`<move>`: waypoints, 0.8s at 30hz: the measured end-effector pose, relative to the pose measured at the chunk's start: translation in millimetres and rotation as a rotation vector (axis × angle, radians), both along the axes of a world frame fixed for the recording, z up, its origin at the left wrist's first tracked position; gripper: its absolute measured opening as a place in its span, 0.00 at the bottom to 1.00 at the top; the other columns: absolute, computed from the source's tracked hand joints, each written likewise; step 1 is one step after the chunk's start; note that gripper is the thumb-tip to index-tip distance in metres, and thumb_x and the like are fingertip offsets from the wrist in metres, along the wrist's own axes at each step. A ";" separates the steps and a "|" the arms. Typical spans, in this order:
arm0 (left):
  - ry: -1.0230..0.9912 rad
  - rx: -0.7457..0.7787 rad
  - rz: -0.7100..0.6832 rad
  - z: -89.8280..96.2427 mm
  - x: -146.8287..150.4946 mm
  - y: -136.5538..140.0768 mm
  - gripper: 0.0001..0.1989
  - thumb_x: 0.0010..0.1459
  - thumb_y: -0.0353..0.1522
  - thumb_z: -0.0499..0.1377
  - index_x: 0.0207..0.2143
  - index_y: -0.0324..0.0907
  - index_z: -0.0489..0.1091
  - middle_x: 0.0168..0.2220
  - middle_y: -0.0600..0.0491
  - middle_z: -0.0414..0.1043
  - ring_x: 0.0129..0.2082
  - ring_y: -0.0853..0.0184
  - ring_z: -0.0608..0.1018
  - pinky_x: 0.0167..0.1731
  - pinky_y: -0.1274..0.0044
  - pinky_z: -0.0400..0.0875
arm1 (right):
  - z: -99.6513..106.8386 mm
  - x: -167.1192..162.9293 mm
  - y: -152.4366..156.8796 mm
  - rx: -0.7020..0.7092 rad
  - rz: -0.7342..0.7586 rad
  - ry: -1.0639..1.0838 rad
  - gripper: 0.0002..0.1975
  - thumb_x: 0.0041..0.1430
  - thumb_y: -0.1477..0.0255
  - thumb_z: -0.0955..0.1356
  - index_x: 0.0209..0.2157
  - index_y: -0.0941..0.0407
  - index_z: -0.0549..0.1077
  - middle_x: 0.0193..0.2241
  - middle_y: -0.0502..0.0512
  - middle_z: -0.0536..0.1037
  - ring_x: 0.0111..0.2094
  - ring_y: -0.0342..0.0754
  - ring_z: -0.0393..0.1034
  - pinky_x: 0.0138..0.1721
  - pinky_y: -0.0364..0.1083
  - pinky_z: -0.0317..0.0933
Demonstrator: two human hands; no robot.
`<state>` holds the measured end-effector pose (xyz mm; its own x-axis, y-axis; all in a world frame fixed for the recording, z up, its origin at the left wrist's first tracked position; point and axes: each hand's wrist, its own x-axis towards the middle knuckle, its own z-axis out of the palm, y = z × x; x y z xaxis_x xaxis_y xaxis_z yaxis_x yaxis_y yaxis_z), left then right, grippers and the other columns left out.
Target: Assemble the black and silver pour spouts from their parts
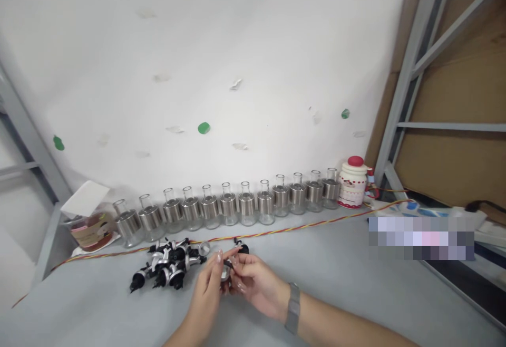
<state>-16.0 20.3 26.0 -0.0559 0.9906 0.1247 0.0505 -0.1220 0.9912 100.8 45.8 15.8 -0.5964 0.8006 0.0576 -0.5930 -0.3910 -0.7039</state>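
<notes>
My left hand [208,285] and my right hand [259,282] meet at the front middle of the table. Between their closed fingers is a small silver-and-black bottle top [225,273], partly hidden by the fingertips. Left of my hands lies a pile of similar silver-and-black tops [176,268] with black stoppers. A loose silver ring [204,248] sits at the pile's right edge. Just behind my right fingers a black piece [242,247] shows in part. Along the wall stands a row of several glass bottles [227,203] with steel sleeves and uncovered necks.
A red-and-yellow twisted cord [284,230] runs across the grey table [324,278] before the bottles. A cream jar [352,183] with a red knob ends the row at right. At left stands a labelled tub [90,231]. Metal frame posts [407,83] flank the wall.
</notes>
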 end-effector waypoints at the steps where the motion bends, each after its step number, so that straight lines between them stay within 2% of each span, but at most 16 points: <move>1: 0.006 -0.002 -0.024 -0.4 -0.7 -0.6 0.27 0.50 0.48 0.49 0.42 0.38 0.70 0.18 0.53 0.69 0.18 0.67 0.69 0.19 0.78 0.64 | 0.5 0.1 -0.2 0.000 0.002 -0.002 0.11 0.41 0.70 0.71 0.20 0.59 0.66 0.11 0.43 0.61 0.14 0.37 0.50 0.23 0.42 0.46; 5: 0.040 -0.016 -0.083 -4.0 -3.8 -1.6 0.24 0.54 0.46 0.47 0.45 0.40 0.67 0.28 0.50 0.73 0.24 0.67 0.72 0.26 0.77 0.67 | 2.7 0.4 -1.8 -0.002 0.001 -0.007 0.11 0.41 0.69 0.71 0.21 0.59 0.66 0.11 0.43 0.62 0.14 0.37 0.50 0.23 0.42 0.46; 9: 0.061 -0.005 -0.090 -8.0 -5.2 -0.7 0.23 0.56 0.44 0.45 0.46 0.42 0.66 0.37 0.49 0.71 0.29 0.66 0.72 0.30 0.76 0.68 | 3.9 0.5 -3.5 -0.006 -0.008 -0.011 0.11 0.40 0.70 0.72 0.20 0.58 0.65 0.12 0.43 0.62 0.14 0.37 0.50 0.23 0.41 0.45; 15: 0.120 0.028 -0.053 -5.9 -5.5 -2.0 0.25 0.55 0.45 0.45 0.45 0.39 0.67 0.34 0.48 0.71 0.26 0.66 0.71 0.24 0.77 0.67 | 4.0 -0.6 -5.8 0.000 -0.009 -0.018 0.11 0.40 0.70 0.71 0.19 0.58 0.64 0.11 0.43 0.62 0.14 0.37 0.50 0.23 0.41 0.44; 20: 0.126 0.063 -0.020 -3.2 -4.8 -3.0 0.24 0.55 0.44 0.45 0.43 0.38 0.68 0.38 0.45 0.71 0.27 0.65 0.73 0.25 0.76 0.68 | 3.5 -2.2 -7.7 0.005 -0.012 -0.017 0.12 0.41 0.69 0.71 0.20 0.58 0.64 0.12 0.44 0.62 0.14 0.37 0.51 0.22 0.42 0.44; 24: 0.064 0.022 -0.027 -7.1 -3.0 -0.7 0.24 0.55 0.45 0.45 0.44 0.37 0.67 0.39 0.45 0.72 0.28 0.64 0.73 0.26 0.76 0.68 | 1.7 -2.5 -6.8 0.005 -0.039 -0.020 0.11 0.42 0.69 0.71 0.21 0.58 0.65 0.13 0.44 0.63 0.15 0.37 0.50 0.22 0.41 0.44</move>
<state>-19.0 19.6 19.0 -0.0208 0.9886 0.1492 0.1097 -0.1461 0.9832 98.3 39.1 17.6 -0.5655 0.8232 0.0502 -0.5935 -0.3639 -0.7178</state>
